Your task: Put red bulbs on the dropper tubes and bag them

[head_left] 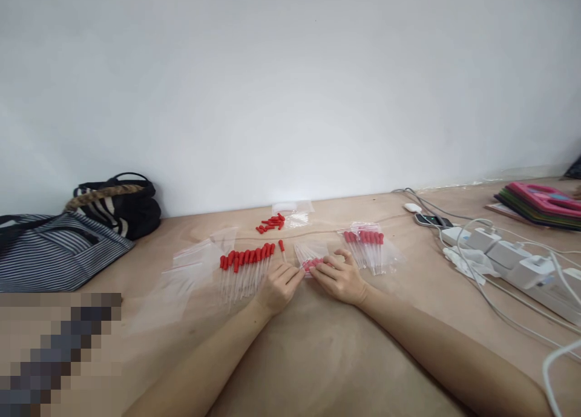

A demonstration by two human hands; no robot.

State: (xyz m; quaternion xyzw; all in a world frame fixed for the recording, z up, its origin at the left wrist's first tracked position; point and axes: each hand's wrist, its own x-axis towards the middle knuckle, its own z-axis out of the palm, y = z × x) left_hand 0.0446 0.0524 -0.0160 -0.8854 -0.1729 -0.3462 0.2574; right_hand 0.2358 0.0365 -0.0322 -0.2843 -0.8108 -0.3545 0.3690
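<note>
A clear zip bag with several red-bulbed droppers inside lies between my hands, its opening edge toward me. My left hand pinches the bag's near left corner. My right hand has its fingers bent over the near right part of the bag, on the red bulbs. Left of my left hand, a row of loose droppers with red rubber bulbs lies on the table. One single dropper is just beyond that hand. More filled bags of droppers lie right of my right hand.
Loose red bulbs and a clear bag of tubes lie near the wall. Flat zip bags are at left, beside a striped bag and a black bag. A power strip with chargers, cables and colourful frames occupy the right.
</note>
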